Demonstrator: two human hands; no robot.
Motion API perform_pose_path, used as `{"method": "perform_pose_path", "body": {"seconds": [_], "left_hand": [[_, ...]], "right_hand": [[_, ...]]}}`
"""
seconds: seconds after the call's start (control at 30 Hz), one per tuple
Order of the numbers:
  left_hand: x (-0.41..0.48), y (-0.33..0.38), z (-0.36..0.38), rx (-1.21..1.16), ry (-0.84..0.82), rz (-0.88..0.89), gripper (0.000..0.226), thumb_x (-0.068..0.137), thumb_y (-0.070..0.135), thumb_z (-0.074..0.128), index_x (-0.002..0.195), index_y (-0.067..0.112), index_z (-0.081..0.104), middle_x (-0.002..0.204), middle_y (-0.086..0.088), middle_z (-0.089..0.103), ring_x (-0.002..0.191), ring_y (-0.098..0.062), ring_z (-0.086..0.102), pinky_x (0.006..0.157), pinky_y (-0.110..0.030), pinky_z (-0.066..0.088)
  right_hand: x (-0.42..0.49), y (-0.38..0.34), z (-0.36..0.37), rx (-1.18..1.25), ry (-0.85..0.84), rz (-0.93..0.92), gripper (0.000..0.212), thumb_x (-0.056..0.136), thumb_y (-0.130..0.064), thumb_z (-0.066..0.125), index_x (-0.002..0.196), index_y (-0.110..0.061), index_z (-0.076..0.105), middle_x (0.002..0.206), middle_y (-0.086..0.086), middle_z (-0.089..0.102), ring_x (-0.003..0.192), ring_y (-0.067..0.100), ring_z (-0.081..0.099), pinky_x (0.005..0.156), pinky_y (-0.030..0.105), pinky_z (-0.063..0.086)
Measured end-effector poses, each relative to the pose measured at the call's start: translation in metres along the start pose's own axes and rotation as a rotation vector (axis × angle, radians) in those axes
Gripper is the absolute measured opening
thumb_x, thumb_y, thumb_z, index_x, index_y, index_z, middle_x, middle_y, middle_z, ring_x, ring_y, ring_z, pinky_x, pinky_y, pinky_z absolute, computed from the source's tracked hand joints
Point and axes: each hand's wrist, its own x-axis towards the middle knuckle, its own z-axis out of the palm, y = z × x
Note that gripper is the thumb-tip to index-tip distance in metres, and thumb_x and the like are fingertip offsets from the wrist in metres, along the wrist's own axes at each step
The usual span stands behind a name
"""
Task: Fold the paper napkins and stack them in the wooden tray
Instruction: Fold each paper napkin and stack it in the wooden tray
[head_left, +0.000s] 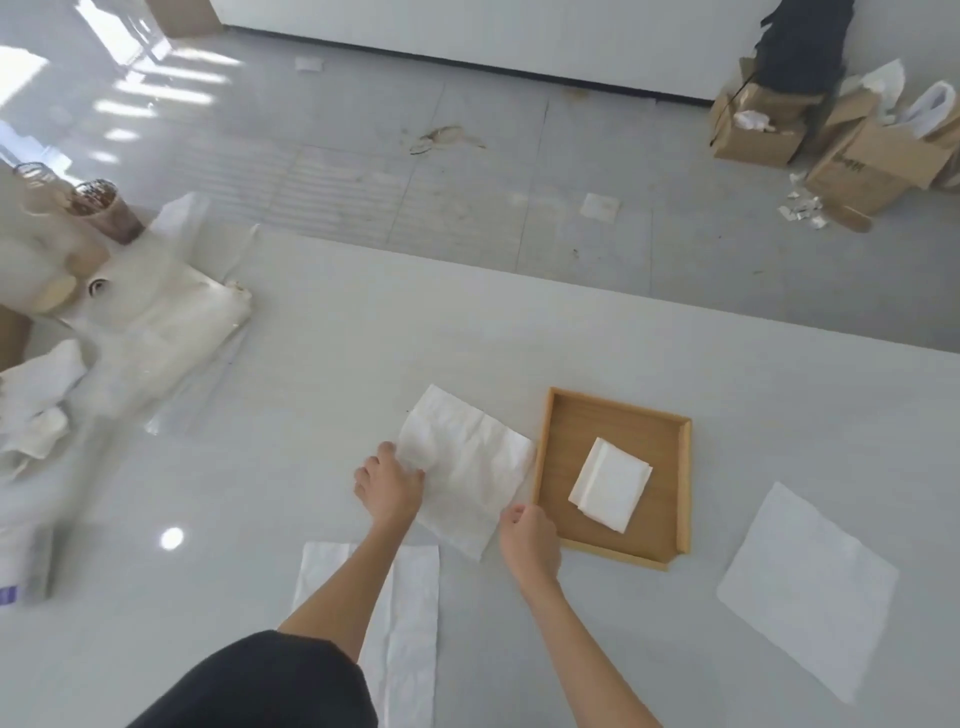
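Observation:
A white paper napkin (470, 467) lies unfolded on the white table, just left of the wooden tray (566, 415). My left hand (387, 486) presses on the napkin's left edge, its fingers curled over the paper. My right hand (527, 540) pinches the napkin's near right corner, beside the tray's front left corner. Inside the tray rests a small stack of folded napkins (610, 483). Another unfolded napkin (810, 587) lies flat to the right of the tray. A third (410, 623) lies near me, partly under my left forearm.
A heap of white plastic bags and wrapping (156, 312) with a cup (106, 208) sits at the table's left. Beyond the table's far edge the tiled floor holds cardboard boxes (857, 150) at the far right and scattered paper scraps.

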Motion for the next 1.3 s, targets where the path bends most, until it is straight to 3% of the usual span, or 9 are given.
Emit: {"method": "perform_pose_path", "body": {"seconds": [0.17,0.37,0.5,0.63,0.73,0.9,1.1,1.2,1.3], "left_hand": [[0.014,-0.011,-0.016,-0.124,-0.105,0.018,0.021,0.089,0.027,0.06,0.105,0.014,0.064,0.119,-0.011,0.055,0.116,-0.032,0.049,0.101,-0.04,0.039],[0.013,-0.02,-0.077,-0.396,-0.534,0.278,0.01,0.093,0.023,0.054,0.095,0.013,0.053,0.097,0.001,0.055,0.085,-0.016,0.052,0.073,-0.028,0.041],[-0.001,-0.001,-0.157,-0.373,-0.74,0.478,0.007,0.075,0.024,0.053,0.073,0.019,0.048,0.075,0.007,0.047,0.071,-0.013,0.044,0.066,-0.027,0.032],[-0.031,0.014,-0.254,-0.505,-0.879,0.582,0.011,0.071,0.008,0.046,0.067,0.016,0.04,0.063,0.01,0.041,0.056,-0.008,0.041,0.052,-0.018,0.032],[-0.054,0.019,-0.311,-0.561,-0.899,0.649,0.017,0.066,0.011,0.05,0.074,0.0,0.04,0.073,-0.002,0.037,0.067,-0.017,0.037,0.058,-0.029,0.028],[-0.097,0.021,-0.389,-0.838,-0.757,0.686,0.015,0.089,0.024,0.054,0.08,0.013,0.06,0.079,-0.004,0.056,0.076,-0.023,0.053,0.067,-0.033,0.041],[-0.132,0.001,-0.365,-1.153,-0.566,0.549,0.048,0.108,0.044,0.021,0.117,0.025,0.064,0.086,0.015,0.077,0.105,-0.018,0.06,0.072,-0.018,0.053],[-0.145,-0.005,-0.339,-1.223,-0.707,0.612,0.088,0.092,0.074,0.014,0.15,0.014,0.042,0.147,-0.011,0.054,0.138,-0.033,0.045,0.105,-0.045,0.041],[-0.16,0.01,-0.337,-1.199,-0.717,0.67,0.068,0.099,0.056,0.033,0.141,0.007,0.053,0.145,-0.019,0.054,0.132,-0.034,0.053,0.103,-0.047,0.044]], "right_hand": [[-0.013,-0.035,0.047,-0.012,0.058,0.018,0.04,0.098,-0.029,0.052,0.134,-0.013,0.045,0.129,0.01,0.06,0.117,0.031,0.06,0.088,0.039,0.047],[-0.013,-0.037,0.057,-0.053,-0.017,0.025,0.042,0.097,-0.031,0.052,0.137,-0.018,0.048,0.136,0.01,0.051,0.118,0.03,0.058,0.094,0.037,0.046],[-0.014,-0.066,0.022,0.207,0.012,-0.322,0.061,0.09,-0.017,0.062,0.147,-0.015,0.042,0.152,0.008,0.04,0.141,0.026,0.039,0.116,0.042,0.032],[-0.05,-0.118,-0.032,0.461,-0.328,-0.558,0.083,0.089,-0.027,0.067,0.158,-0.029,0.02,0.157,-0.011,0.03,0.145,0.008,0.025,0.118,0.034,0.02],[-0.077,-0.15,-0.058,0.512,-0.532,-0.653,0.079,0.087,-0.034,0.071,0.154,-0.027,0.031,0.15,-0.006,0.048,0.138,0.011,0.042,0.114,0.036,0.031],[-0.144,-0.192,-0.088,0.648,-0.439,-0.81,0.006,0.094,-0.016,0.066,0.096,-0.012,0.07,0.092,0.005,0.075,0.089,0.027,0.069,0.076,0.034,0.055],[-0.195,-0.199,-0.13,0.93,-0.278,-0.841,0.015,0.098,-0.02,0.061,0.103,-0.007,0.067,0.105,0.014,0.074,0.086,0.024,0.07,0.077,0.04,0.055],[-0.208,-0.186,-0.154,0.902,-0.143,-0.853,0.013,0.098,-0.022,0.06,0.099,-0.011,0.067,0.103,0.015,0.075,0.079,0.021,0.07,0.069,0.033,0.053],[-0.212,-0.166,-0.174,0.92,-0.103,-0.83,0.017,0.098,-0.02,0.061,0.112,-0.014,0.067,0.107,0.011,0.076,0.086,0.022,0.074,0.074,0.036,0.058]]}}
